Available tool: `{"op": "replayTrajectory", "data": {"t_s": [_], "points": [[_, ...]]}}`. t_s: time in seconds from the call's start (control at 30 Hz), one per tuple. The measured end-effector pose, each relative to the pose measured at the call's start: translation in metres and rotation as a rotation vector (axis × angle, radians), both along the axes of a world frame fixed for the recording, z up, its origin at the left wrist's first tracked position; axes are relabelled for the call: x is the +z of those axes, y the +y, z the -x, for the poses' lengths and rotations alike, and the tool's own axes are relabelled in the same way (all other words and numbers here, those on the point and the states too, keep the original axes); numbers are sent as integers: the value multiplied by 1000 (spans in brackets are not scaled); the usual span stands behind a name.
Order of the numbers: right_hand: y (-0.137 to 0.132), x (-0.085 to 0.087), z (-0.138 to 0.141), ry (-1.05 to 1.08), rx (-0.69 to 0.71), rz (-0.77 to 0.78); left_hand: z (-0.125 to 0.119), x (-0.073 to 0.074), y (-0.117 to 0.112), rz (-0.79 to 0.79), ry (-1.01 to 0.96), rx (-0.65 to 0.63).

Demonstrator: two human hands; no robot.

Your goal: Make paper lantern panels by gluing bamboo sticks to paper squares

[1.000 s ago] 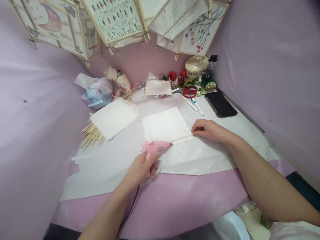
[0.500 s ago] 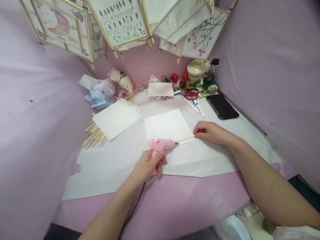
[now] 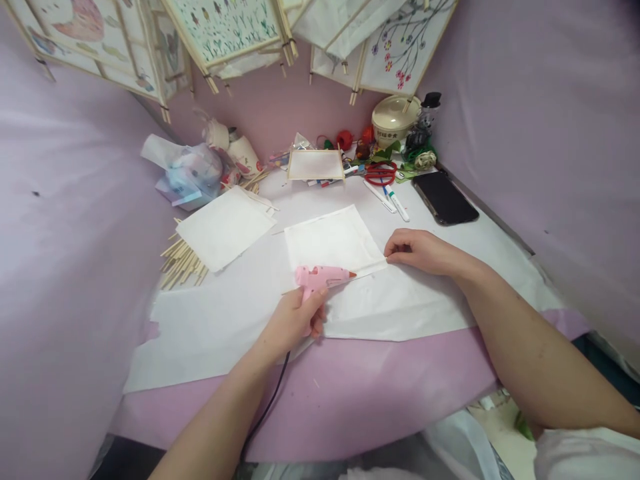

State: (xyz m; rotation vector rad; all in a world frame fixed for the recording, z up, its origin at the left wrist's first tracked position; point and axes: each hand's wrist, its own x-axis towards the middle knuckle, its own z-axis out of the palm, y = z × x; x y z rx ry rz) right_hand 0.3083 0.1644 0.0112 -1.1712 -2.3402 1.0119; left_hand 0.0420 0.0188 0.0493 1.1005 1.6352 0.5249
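A pink glue gun [image 3: 320, 277] is in my left hand [image 3: 295, 319], fingers wrapped around its handle. Its orange nozzle points right, over the near edge of a white paper sheet [image 3: 333, 237]. A black cord runs down from the handle. My right hand [image 3: 417, 251] is closed in a pinch at the sheet's near right corner, where a thin folded strip or edge meets the fingertips. Whether a stick lies inside that edge I cannot tell.
To the left, another white sheet [image 3: 227, 228] rests on a bundle of thin wooden sticks [image 3: 184, 265]. Behind lie a small framed panel [image 3: 316, 165], red scissors [image 3: 381, 173], markers [image 3: 397, 203] and a phone [image 3: 445, 198]. Painted paper lanterns [image 3: 230, 40] hang overhead.
The whole view has tilted down slightly, so everything sits higher or shifted in frame. The nozzle stays along the near edge; both hands keep their holds.
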Motion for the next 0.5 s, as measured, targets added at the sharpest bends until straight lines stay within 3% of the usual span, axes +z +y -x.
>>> {"op": "replayTrajectory", "data": {"t_s": [0.5], "points": [[-1, 2, 1, -32, -7, -5, 16, 2, -14, -26, 15, 38]]}}
